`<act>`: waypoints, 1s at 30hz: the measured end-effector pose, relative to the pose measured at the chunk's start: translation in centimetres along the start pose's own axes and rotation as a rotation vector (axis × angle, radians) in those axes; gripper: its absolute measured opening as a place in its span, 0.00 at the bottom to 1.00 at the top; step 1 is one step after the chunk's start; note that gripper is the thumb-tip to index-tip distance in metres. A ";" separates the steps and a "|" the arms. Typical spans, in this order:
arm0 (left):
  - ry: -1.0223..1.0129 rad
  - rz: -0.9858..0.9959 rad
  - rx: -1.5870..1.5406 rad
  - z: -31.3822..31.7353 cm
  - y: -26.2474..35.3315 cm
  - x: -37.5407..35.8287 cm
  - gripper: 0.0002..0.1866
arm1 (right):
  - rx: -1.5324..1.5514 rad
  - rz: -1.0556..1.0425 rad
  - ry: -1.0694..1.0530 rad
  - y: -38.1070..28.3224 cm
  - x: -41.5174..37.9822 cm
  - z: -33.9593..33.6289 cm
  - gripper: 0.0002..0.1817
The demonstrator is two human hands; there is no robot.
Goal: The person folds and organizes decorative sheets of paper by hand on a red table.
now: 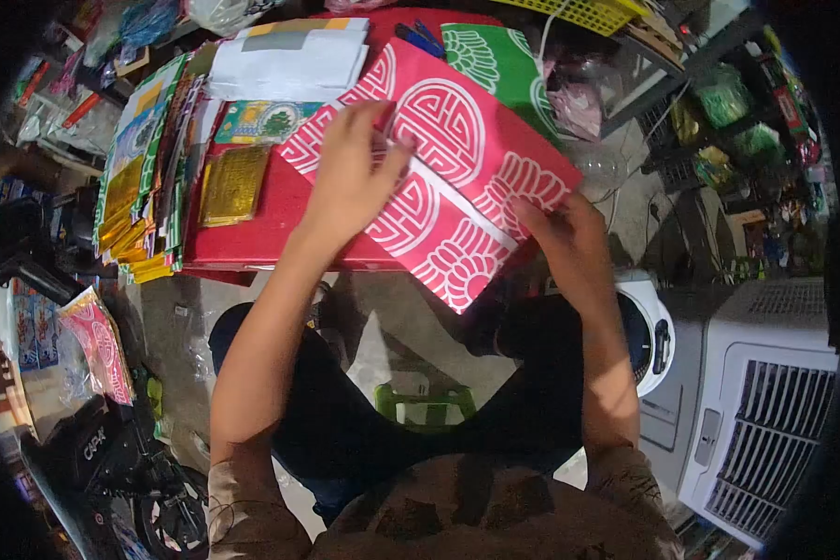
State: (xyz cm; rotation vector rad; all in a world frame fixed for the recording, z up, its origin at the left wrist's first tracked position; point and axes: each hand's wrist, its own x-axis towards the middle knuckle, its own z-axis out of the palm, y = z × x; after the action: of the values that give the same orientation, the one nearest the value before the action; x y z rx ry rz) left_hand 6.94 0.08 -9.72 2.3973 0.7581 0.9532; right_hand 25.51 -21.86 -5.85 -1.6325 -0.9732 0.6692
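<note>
A pink sheet of paper [523, 140] with white round and scalloped patterns is held at a slant over the front of the red table. It looks folded, with a white strip [457, 201] running along its edge. My left hand [357, 168] lies over its left part, fingers curled and thumb near the white strip. At the right-hand corner, my right hand [571, 238] pinches the paper between thumb and fingers. Behind it lies a green sheet [504, 65] with a similar white pattern, partly covered.
Folded paper stacks [145, 177] with gold pieces stand at the red table's [299, 243] left. Beside them are a gold packet [233, 185], white papers [289, 61] and dark blue-handled tools [420, 39]. A green stool [425, 397] is between my legs; a grey-white appliance [765, 411] stands right.
</note>
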 end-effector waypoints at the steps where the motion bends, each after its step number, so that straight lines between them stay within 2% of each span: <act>1: 0.052 -0.023 -0.082 0.0 -0.2 0.1 0.25 | -0.024 -0.010 -0.002 0.5 0.1 -0.2 0.18; 3: 0.166 -0.074 -0.243 0.0 -0.5 0.8 0.21 | -0.073 -0.040 -0.017 1.3 0.4 -0.5 0.16; 4: 0.230 -0.106 -0.353 0.2 -0.3 1.2 0.15 | -0.158 -0.047 0.006 1.1 0.1 -0.5 0.16; 7: 0.157 -0.339 -0.598 -0.6 -0.5 2.0 0.12 | -0.385 -0.114 0.033 0.4 -0.6 -0.1 0.14; 8: 0.066 -0.443 -0.643 -1.2 -0.9 2.2 0.21 | -0.446 -0.162 0.027 0.6 -0.8 0.1 0.15; 9: 0.026 -0.527 -0.673 -1.8 -0.7 2.5 0.25 | -0.508 -0.209 0.023 0.9 -0.9 0.2 0.17; 11: -0.058 -0.688 -0.736 -2.7 -0.3 3.2 0.32 | -0.578 -0.435 0.007 1.4 -0.9 0.6 0.21; 12: -0.132 -0.733 -0.743 -2.9 -0.7 3.5 0.40 | -0.611 -0.549 -0.002 1.5 -0.8 0.7 0.24; 15: 0.022 -0.702 -0.904 -2.4 -0.8 3.6 0.45 | -0.679 -0.615 -0.102 0.7 -1.0 0.9 0.30; 19: 0.032 -0.634 -0.825 -3.5 -3.5 2.8 0.33 | -0.698 -0.616 -0.080 2.1 -0.9 0.6 0.31; 20: -0.001 -0.688 -0.856 -4.1 -3.8 2.7 0.24 | -0.689 -0.595 -0.071 2.5 -1.0 0.5 0.31; 24: -0.029 -0.694 -0.878 -4.3 -4.5 1.8 0.23 | -0.653 -0.597 -0.037 3.1 -1.0 0.7 0.29; 30: -0.015 -0.661 -0.736 -4.3 -4.8 1.6 0.21 | -0.831 -0.698 -0.042 3.0 -1.0 1.1 0.29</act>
State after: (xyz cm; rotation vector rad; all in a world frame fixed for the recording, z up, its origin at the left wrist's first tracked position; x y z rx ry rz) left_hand 3.22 5.51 -8.89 1.3834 0.9066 0.7454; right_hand 24.87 -22.45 -9.04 -1.7677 -1.8815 -0.2282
